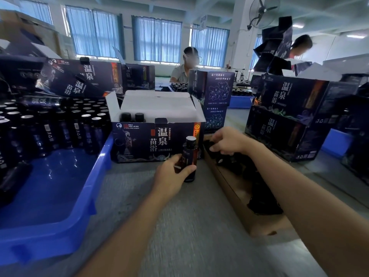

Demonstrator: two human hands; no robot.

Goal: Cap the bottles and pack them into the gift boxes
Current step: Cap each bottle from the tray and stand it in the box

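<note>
Left hand (pixel 173 172) around upright bottle (pixel 189 154)

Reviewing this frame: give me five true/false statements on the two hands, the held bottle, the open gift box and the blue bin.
1. The left hand grips a dark brown glass bottle upright. True.
2. That bottle already wears a black cap. False: its top shows a silver seal.
3. The right hand is in the blue plastic bin. False: it reaches into the brown cardboard tray of black caps.
4. Two black-capped bottles show inside the open dark-blue gift box. True.
5. The blue bin holds no bottles. False: many silver-topped bottles stand at its far end.
</note>
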